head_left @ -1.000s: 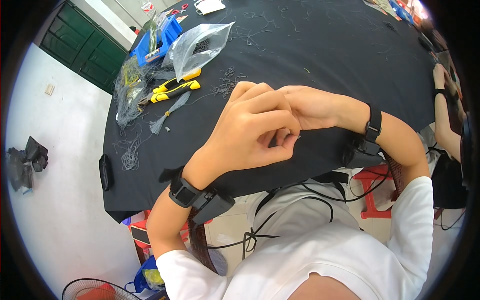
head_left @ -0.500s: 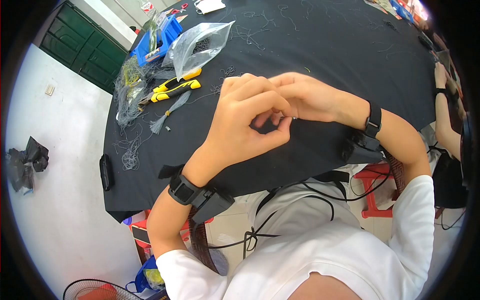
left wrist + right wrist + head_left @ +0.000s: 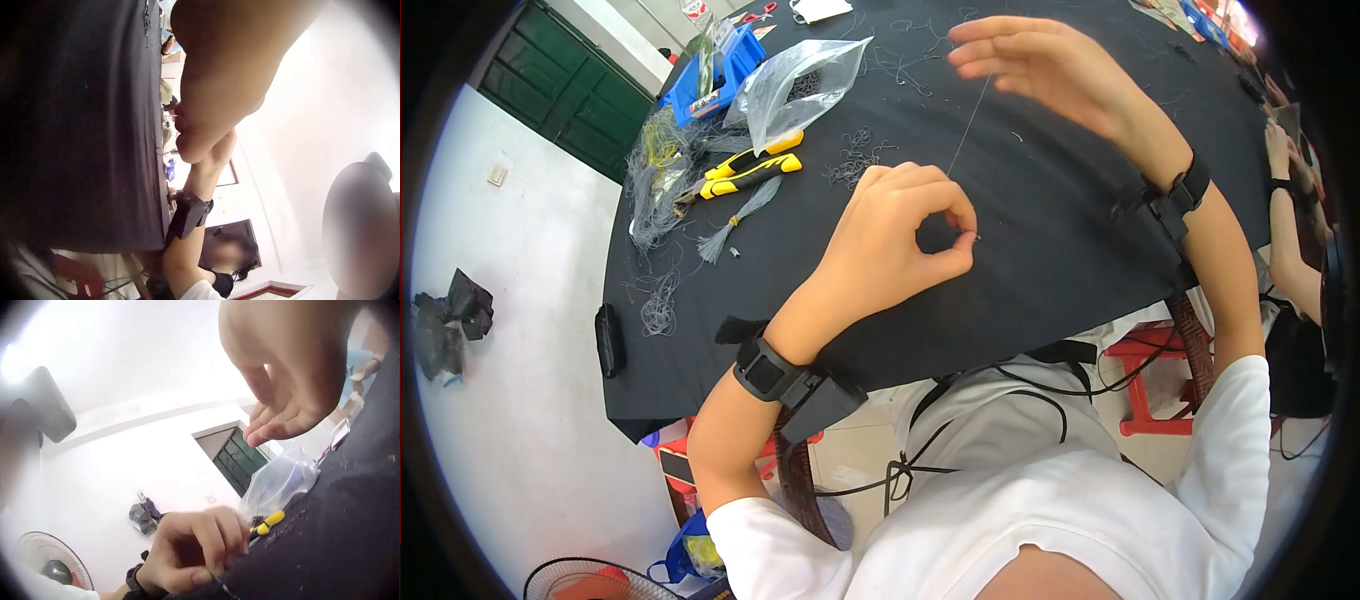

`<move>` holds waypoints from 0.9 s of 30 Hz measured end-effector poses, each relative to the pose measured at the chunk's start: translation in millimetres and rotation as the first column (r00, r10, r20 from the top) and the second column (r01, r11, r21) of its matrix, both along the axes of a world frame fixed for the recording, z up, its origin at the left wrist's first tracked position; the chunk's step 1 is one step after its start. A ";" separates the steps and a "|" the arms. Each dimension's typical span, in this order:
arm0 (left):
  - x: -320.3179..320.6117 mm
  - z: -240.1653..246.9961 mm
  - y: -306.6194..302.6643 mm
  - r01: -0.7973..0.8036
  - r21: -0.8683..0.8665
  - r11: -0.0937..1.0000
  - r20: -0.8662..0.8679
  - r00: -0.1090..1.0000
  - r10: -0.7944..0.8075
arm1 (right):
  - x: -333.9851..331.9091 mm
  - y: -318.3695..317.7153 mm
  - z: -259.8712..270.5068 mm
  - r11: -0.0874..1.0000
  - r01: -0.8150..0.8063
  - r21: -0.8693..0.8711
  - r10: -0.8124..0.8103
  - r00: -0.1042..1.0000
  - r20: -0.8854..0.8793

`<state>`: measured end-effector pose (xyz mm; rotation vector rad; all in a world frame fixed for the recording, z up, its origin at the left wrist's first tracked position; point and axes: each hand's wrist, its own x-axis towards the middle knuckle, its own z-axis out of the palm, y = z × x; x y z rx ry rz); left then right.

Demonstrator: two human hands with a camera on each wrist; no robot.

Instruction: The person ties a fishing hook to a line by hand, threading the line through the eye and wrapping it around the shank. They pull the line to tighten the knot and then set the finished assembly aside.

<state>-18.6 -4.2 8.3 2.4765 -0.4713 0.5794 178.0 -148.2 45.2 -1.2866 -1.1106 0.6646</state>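
Head view: a thin pale thread [image 3: 968,125] is stretched taut in a straight, slanting line above the round table [image 3: 1080,200], which is covered in black cloth. The thread's lower end disappears at the knuckles of the left hand [image 3: 905,245]. Its upper end meets the fingertips of the right hand [image 3: 1040,60].

Left hand: thumb and forefinger are curled into a ring and the grip is clenched on the thread's lower end. A tiny bright speck shows at the pinch; what it is cannot be told. The hand is low over the near part of the table.

Right hand: held farther across the table, well apart from the left. The right wrist view shows thumb and fingertips drawn together, the grip pinching the thread's upper end.

Surroundings, to the left of the hands:
- Yellow-and-black handled cutters [image 3: 750,172] lie on the cloth.
- A clear plastic bag [image 3: 795,90] lies just beyond the cutters.
- A blue plastic bin [image 3: 720,70] is behind the bag.
- A tangle of grey wire [image 3: 655,180] sits at the table edge.
- A small tied bundle of grey strands [image 3: 735,222] lies near the tangle.

Loose thread scraps are scattered over the cloth.
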 end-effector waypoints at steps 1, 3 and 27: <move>1.5 -4.3 2.4 -0.001 -0.031 1.000 -0.024 1.000 0.001 | 4.7 -3.4 2.9 0.997 0.072 -0.036 -0.071 0.997 0.025; 3.0 -6.7 3.3 -0.002 -0.076 0.997 -0.084 0.996 -0.004 | 9.2 -10.0 2.3 0.976 0.212 -0.055 -0.210 0.977 0.040; 0.6 2.3 1.8 -0.187 -0.225 0.956 -0.116 0.980 0.165 | -22.4 -7.2 -24.7 0.986 0.131 -0.102 -0.108 0.973 0.205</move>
